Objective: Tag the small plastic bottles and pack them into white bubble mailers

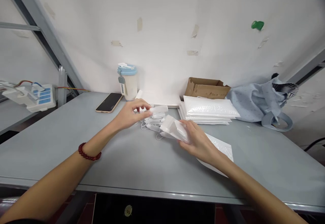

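My left hand (134,113), with a dark red beaded bracelet on its wrist, reaches over a pile of small white tubes (153,119) with thin cord loops. Its thumb and index finger are curled together at the near end of one white tube (160,109). My right hand (196,139) grips a small clear plastic bag (175,129), its end pointing left over the pile. Whether anything is inside that bag is hard to make out. Under the right hand and forearm lies a white padded mailer (222,148), partly hidden.
A phone (109,102) and a blue-lidded cup (130,83) stand at the back left. A stack of white mailers (209,108), a cardboard box (207,88) and a light blue cloth bag (251,102) occupy the back right. A power strip (42,98) sits beyond the table's left edge.
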A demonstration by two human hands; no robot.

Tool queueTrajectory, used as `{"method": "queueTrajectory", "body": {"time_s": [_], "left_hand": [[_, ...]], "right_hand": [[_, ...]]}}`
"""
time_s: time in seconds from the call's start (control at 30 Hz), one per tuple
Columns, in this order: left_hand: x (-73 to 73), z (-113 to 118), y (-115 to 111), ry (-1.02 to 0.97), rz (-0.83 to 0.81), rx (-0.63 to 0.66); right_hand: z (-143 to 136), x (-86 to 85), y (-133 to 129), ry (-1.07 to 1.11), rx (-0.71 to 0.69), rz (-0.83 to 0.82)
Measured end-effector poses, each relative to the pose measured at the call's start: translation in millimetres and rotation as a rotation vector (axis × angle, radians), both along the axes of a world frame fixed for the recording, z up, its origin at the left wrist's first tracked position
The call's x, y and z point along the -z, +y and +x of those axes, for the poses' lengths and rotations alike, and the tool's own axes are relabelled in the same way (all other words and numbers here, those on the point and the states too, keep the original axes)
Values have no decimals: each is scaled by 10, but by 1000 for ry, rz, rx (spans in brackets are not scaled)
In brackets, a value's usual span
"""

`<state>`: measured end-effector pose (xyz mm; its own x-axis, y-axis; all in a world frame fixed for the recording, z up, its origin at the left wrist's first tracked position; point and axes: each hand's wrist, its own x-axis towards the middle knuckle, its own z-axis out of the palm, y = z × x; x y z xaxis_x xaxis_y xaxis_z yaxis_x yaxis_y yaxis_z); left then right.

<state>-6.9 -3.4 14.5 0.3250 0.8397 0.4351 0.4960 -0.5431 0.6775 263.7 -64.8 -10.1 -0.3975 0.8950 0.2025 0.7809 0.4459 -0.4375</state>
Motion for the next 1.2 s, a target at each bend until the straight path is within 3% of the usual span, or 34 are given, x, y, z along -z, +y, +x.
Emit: {"method": "queueTrajectory", "body": {"time_s": [0.1,0.23,0.37,0.53,0.67,0.77,0.83,0.9,1.0,1.1,1.2], "left_hand": [[31,93,-111,142,118,141],[188,216,-174,326,261,233],[277,257,-175,360,298,279],[312,314,-203,238,220,302],[253,412,-320,61,-1,378],[169,420,-360,-3,-98,268],[143,382,-326,-9,-26,109],[158,333,-265,54,119,25],[241,303,-209,292,250,101],[344,361,-244,488,193,196],[418,452,-317,548,138,229]], "right_hand": [[-17,13,-9,10,-32,13],[-42,49,-29,15,-73,73],[-40,66,-17,15,-90,116],[-40,62,-21,11,-124,123],[-55,91,-20,36,-132,115],[-25,71,15,82,-116,105],[23,23,40,141,-68,101],[75,-37,55,207,6,96],[123,-108,54,276,88,93],[123,-117,49,297,108,99],[110,-71,61,292,102,106]]}}
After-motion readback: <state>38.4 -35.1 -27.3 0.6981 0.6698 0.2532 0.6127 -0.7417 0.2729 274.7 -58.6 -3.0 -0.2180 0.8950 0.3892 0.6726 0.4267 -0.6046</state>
